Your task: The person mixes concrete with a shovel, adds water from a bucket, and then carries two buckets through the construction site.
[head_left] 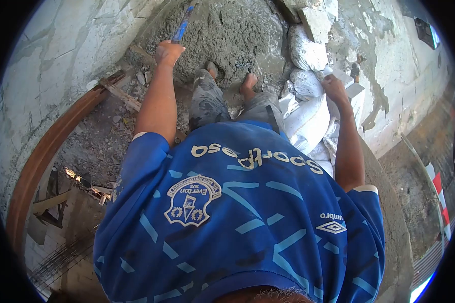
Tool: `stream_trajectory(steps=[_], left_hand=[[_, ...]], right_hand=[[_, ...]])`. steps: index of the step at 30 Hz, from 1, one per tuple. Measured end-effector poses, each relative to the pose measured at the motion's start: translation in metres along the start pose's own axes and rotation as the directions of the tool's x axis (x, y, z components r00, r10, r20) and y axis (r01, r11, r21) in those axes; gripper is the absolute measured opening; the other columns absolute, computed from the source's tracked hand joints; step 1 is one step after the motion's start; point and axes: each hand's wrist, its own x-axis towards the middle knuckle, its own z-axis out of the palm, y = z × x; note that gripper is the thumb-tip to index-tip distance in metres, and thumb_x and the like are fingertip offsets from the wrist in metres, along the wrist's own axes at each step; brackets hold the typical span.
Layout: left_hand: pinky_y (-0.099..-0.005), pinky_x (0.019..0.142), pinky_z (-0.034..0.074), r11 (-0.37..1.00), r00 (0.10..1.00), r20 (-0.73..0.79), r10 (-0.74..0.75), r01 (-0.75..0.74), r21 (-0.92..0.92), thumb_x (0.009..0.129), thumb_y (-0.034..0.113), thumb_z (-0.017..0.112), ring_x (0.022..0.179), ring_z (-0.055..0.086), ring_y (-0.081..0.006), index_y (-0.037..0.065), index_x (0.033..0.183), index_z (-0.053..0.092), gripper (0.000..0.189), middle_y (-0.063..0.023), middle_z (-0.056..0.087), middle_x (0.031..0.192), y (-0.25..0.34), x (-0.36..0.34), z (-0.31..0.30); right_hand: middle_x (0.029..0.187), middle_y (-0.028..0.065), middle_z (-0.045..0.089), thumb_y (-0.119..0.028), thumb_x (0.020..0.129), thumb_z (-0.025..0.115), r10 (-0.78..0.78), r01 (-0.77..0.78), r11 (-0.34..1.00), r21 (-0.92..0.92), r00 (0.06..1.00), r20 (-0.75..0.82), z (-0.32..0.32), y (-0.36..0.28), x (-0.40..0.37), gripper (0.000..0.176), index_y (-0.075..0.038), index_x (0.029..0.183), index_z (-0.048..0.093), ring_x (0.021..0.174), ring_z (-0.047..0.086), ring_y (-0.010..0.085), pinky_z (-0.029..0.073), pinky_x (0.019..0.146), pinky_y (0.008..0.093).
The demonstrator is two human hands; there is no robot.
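Standing at the near edge of a wet grey mix (pixel 232 35), mortar or concrete by its look, spread over the ground. Bare feet (pixel 248 87) right at its margin, trousers smeared grey.

Left hand (pixel 170 52): fingers wrapped round a blue-handled tool (pixel 182 28), shaft slanting up and out past the frame edge, over the mix. Working end out of view, so type of tool uncertain.

Right hand (pixel 335 90): fingers bent, beside the stacked white bags (pixel 309 123) along the right side; cannot tell whether it grips a bag, steadies the body or only touches.

Around: brown beam (pixel 41 151) to the left, loose rubble (pixel 114 129) between it and the legs, grey-patched wall (pixel 397 76) beyond the bags.

Step in hand, as I judge it: working the wet mix with the tool. Next move seems to call for a firm hold on the shaft, probably with both hands, steady footing, and the tool's end kept off the bare toes
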Motion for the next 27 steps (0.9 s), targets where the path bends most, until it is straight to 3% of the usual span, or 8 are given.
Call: stream_trajectory(steps=[1, 8, 15, 19, 20, 21, 24, 27], left_hand=[[-0.0416, 0.081, 0.057, 0.998, 0.998, -0.003, 0.056, -0.055, 0.032, 0.076, 0.031, 0.082, 0.094, 0.073, -0.0325, 0.01, 0.106, 0.075, 0.037, -0.0164, 0.075, 0.104, -0.005, 0.013, 0.0], [-0.0428, 0.094, 0.054, 0.993, 0.997, -0.012, 0.08, -0.078, 0.083, 0.075, 0.034, 0.081, 0.111, 0.068, -0.0372, 0.011, 0.11, 0.074, 0.043, -0.019, 0.071, 0.118, 0.017, -0.012, -0.028], [-0.0429, 0.094, 0.054, 0.991, 0.985, 0.107, 0.134, -0.136, 0.007, 0.078, 0.027, 0.077, 0.109, 0.068, -0.0385, 0.006, 0.108, 0.074, 0.037, -0.0218, 0.071, 0.114, 0.002, -0.008, -0.052], [-0.043, 0.093, 0.054, 0.988, 0.983, 0.129, 0.129, -0.138, 0.062, 0.078, 0.026, 0.078, 0.107, 0.069, -0.0364, 0.004, 0.106, 0.074, 0.036, -0.0211, 0.072, 0.113, 0.005, 0.008, -0.045], [-0.0414, 0.074, 0.052, 0.983, 0.983, 0.079, 0.165, -0.17, 0.066, 0.079, 0.023, 0.08, 0.085, 0.069, -0.0308, 0.003, 0.101, 0.072, 0.031, -0.0171, 0.072, 0.096, 0.01, 0.009, -0.042], [-0.0398, 0.056, 0.051, 0.977, 0.979, 0.034, 0.199, -0.201, 0.071, 0.08, 0.021, 0.082, 0.063, 0.068, -0.0252, 0.002, 0.096, 0.07, 0.028, -0.0132, 0.072, 0.078, 0.015, 0.008, -0.039], [-0.0392, 0.053, 0.049, 0.987, 0.981, 0.113, 0.157, -0.159, 0.014, 0.08, 0.02, 0.082, 0.058, 0.065, -0.0236, 0.0, 0.097, 0.068, 0.029, -0.0119, 0.07, 0.075, 0.039, -0.001, -0.039], [-0.0377, 0.049, 0.048, 0.991, 0.985, 0.108, 0.135, -0.137, 0.005, 0.079, 0.02, 0.082, 0.055, 0.064, -0.0213, -0.001, 0.095, 0.068, 0.03, -0.011, 0.069, 0.075, 0.051, 0.002, -0.026]], right_hand=[[0.1, 0.0292, 0.07, -0.034, 0.09, 0.065, -0.065, 0.064, 0.998, -0.028, 0.998, -0.02, -0.02, -0.041, 0.011, 0.044, 0.0, 0.118, 0.064, 0.101, 0.067, 0.0443, 0.051, 0.09, 0.0476], [0.104, 0.023, 0.073, -0.035, 0.094, 0.065, -0.137, 0.161, 0.971, 0.178, 0.981, -0.139, -0.079, -0.21, 0.007, 0.045, 0.0, 0.123, 0.062, 0.096, 0.071, 0.0357, 0.054, 0.086, 0.0414], [0.091, 0.0209, 0.073, -0.032, 0.09, 0.067, 0.147, -0.097, 0.945, 0.314, 0.979, -0.141, -0.005, -0.139, -0.079, 0.045, 0.001, 0.119, 0.063, 0.08, 0.072, 0.0288, 0.054, 0.075, 0.0391], [0.087, 0.0173, 0.071, -0.023, 0.088, 0.069, 0.557, -0.492, 0.688, 0.533, 0.829, 0.047, 0.084, -0.063, -0.186, 0.04, 0.004, 0.117, 0.063, 0.067, 0.07, 0.0218, 0.055, 0.062, 0.034], [0.087, 0.0112, 0.07, -0.026, 0.091, 0.068, 0.631, -0.593, 0.606, 0.53, 0.764, 0.135, 0.107, -0.047, -0.222, 0.037, 0.0, 0.116, 0.062, 0.068, 0.071, 0.0188, 0.05, 0.055, 0.032], [0.086, 0.0091, 0.068, -0.026, 0.092, 0.067, 0.679, -0.647, 0.507, 0.569, 0.707, 0.198, 0.136, -0.027, -0.258, 0.034, 0.0, 0.113, 0.062, 0.066, 0.069, 0.0182, 0.048, 0.053, 0.0306], [0.076, 0.0081, 0.064, -0.02, 0.089, 0.066, 0.784, -0.772, 0.219, 0.596, 0.503, 0.363, 0.19, -0.038, -0.355, 0.024, 0.0, 0.103, 0.062, 0.053, 0.063, 0.0169, 0.046, 0.044, 0.0299], [0.079, 0.0078, 0.065, -0.019, 0.089, 0.069, 0.749, -0.818, 0.053, 0.572, 0.412, 0.519, 0.255, -0.043, -0.422, 0.03, -0.003, 0.113, 0.062, 0.056, 0.066, 0.0195, 0.049, 0.047, 0.0315]])
